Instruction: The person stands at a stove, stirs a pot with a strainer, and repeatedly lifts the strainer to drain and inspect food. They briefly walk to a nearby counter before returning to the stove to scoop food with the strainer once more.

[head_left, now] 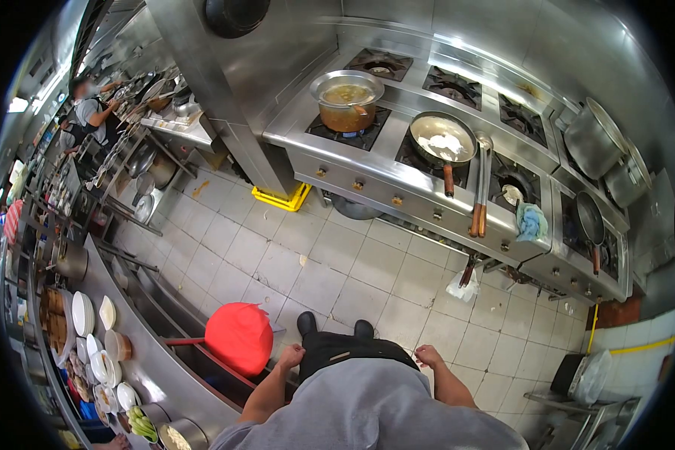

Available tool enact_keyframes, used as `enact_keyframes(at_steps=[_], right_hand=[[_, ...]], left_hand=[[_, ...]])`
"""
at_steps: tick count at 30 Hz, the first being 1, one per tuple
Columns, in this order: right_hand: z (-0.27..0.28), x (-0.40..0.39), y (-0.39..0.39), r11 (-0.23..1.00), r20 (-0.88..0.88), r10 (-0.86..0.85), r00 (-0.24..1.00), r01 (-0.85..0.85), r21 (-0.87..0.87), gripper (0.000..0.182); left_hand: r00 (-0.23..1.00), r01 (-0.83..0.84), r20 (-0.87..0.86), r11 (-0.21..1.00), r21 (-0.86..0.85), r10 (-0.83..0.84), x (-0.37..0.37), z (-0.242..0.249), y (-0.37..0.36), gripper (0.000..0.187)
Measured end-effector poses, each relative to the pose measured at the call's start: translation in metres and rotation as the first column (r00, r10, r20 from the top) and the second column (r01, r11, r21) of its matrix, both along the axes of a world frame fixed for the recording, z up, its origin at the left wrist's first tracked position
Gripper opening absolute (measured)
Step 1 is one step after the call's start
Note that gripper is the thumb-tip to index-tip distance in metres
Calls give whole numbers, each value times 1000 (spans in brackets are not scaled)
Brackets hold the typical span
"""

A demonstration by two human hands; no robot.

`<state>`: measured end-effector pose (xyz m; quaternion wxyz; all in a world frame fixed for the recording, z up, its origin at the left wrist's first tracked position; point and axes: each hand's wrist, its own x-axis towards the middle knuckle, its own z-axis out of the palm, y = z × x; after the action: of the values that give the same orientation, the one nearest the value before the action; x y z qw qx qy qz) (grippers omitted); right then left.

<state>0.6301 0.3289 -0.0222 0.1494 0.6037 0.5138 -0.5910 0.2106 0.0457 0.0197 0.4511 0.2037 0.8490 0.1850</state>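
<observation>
My left hand (pixel 291 355) hangs beside my hip with its fingers curled; whether it holds anything is too small to tell. It is nearest to a red bag (pixel 238 339) beside the counter. On the other side of my body, my right hand (pixel 428 356) hangs low, its fingers also curled and their contents unclear. Beyond my feet, a pan (pixel 442 139) with white food sits on the stove (pixel 390 176). To its left is a pot of brownish liquid (pixel 346 105), and two wooden-handled ladles (pixel 482 187) lie to its right.
A counter (pixel 154 322) with white plates (pixel 83 313) and containers runs along the left. A blue cloth (pixel 532 222) hangs at the stove's front edge, near another pan (pixel 589 219). Large pots (pixel 596 139) stand at the back right. Two people (pixel 90 112) are at the far left.
</observation>
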Motion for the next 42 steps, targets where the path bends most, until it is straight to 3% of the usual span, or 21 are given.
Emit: enact_keyframes(at_steps=[11, 29, 36, 42], right_hand=[[-2, 3, 0, 1000, 23, 14, 1000, -13, -11, 23], [-1, -19, 5, 1000, -9, 6, 1000, -6, -11, 24], [-1, -25, 5, 1000, -19, -6, 1000, 6, -7, 24], [-5, -20, 8, 1000, -32, 5, 999, -5, 3, 24]], left_hand=[[1000, 27, -7, 999, -34, -28, 3, 17, 8, 32], [999, -19, 45, 999, -35, 21, -14, -16, -3, 35], [999, 19, -25, 998, -53, -20, -10, 6, -3, 33], [1000, -15, 14, 999, -34, 16, -7, 1, -5, 34]])
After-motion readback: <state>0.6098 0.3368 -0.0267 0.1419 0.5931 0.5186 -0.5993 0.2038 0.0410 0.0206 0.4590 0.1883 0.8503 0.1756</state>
